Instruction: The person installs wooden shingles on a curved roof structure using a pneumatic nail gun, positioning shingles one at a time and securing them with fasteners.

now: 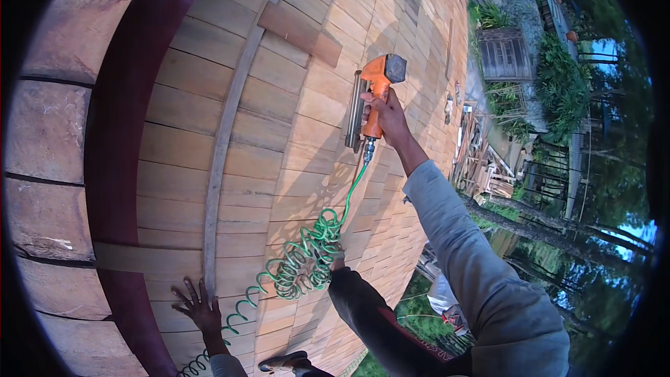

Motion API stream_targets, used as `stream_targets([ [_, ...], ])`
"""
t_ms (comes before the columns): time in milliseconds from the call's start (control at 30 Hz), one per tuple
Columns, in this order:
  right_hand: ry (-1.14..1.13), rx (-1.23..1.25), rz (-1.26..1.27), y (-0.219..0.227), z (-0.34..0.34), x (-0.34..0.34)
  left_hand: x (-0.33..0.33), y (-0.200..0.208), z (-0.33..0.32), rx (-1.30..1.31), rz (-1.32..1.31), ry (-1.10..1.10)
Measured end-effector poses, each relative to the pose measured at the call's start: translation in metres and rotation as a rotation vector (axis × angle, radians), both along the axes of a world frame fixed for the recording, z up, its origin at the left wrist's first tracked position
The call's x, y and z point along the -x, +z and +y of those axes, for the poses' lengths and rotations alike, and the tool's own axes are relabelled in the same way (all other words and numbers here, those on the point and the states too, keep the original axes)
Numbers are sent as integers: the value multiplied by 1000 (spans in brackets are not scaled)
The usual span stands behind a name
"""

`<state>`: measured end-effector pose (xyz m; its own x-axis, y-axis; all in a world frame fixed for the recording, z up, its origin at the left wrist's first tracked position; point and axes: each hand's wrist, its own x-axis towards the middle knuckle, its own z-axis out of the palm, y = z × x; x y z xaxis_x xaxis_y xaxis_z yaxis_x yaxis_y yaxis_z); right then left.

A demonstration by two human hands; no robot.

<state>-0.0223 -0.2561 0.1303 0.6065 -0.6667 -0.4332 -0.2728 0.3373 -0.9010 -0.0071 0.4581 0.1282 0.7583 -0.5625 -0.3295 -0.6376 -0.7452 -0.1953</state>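
Note:
My right hand [392, 117] is wrapped round the handle of an orange pneumatic stapler [375, 98] with a dark head cap and a long metal magazine. From the handle's end runs a green coiled air hose [296, 265], bunched beside my leg and trailing toward the lower left. My left hand [202, 313] has its fingers spread over the wooden shingles [171, 258], next to the lower end of a long narrow batten [223, 126]. A loose reddish-brown shingle [300, 33] lies across the courses beside the batten.
A dark red strip [115, 146] runs down the left, bordered by weathered reddish tiles [49, 129]. My leg [370, 318] and shoe [283, 361] are on the shingled slope. Past the roof's right edge lie a wood pile [485, 160], a small shingled roof [504, 54] and trees.

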Motion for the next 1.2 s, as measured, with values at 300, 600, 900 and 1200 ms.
stream_targets([
  [300, -108, -154, -75, -44, -32, -125, -2, 0, -1, -44, 6, -23],
  [600, -48, -145, 149, -55, -48, -134, -3, -2, 2, -1, 19, -22],
  [900, -118, -41, 301, -49, -33, -138, 0, 1, -1, 26, 72, 21],
  [1200, -30, 10, 237, -48, -24, -127, -1, -7, -4, 54, 112, 74],
])
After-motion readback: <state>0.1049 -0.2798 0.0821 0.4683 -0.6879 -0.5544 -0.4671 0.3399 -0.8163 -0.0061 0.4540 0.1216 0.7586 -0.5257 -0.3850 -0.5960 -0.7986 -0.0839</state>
